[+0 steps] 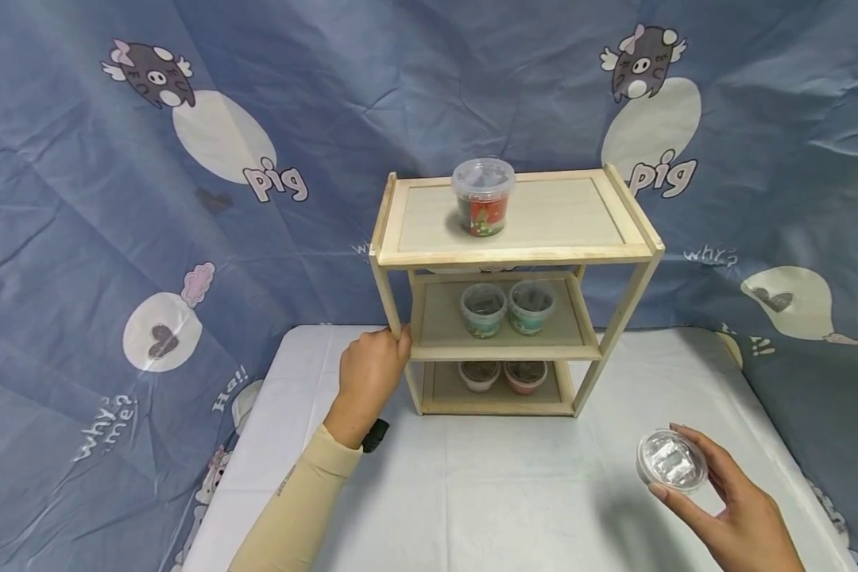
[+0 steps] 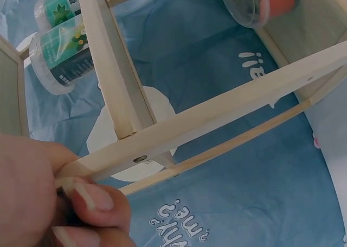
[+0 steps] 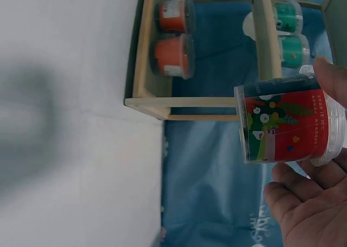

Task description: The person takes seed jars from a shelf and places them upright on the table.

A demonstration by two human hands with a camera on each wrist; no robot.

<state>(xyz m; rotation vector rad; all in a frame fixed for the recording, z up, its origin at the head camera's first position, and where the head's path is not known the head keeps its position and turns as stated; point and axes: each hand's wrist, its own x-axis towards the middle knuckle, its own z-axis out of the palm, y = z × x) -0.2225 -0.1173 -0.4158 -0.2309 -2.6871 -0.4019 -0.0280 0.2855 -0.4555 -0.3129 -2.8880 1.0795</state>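
My left hand (image 1: pixel 373 365) grips the left front post of a three-tier wooden shelf (image 1: pixel 515 258); the left wrist view shows its curled fingers (image 2: pixel 97 203) at the post. Off the shelf's right front, my right hand (image 1: pixel 743 508) holds a clear plastic tub (image 1: pixel 672 461) between thumb and fingers. In the right wrist view this tub (image 3: pixel 284 122) lies sideways and has a red label with a green plant picture. A similar red-labelled tub (image 1: pixel 483 199) stands on the top tier, left of its middle.
Two green-labelled tubs, a left one (image 1: pixel 483 310) and a right one (image 1: pixel 531 307), share the middle tier. On the bottom tier stand two reddish tubs, one left (image 1: pixel 480 376) and one right (image 1: pixel 525 377). The shelf rests on a white-covered table (image 1: pixel 500 500), before a blue patterned cloth (image 1: pixel 372 87).
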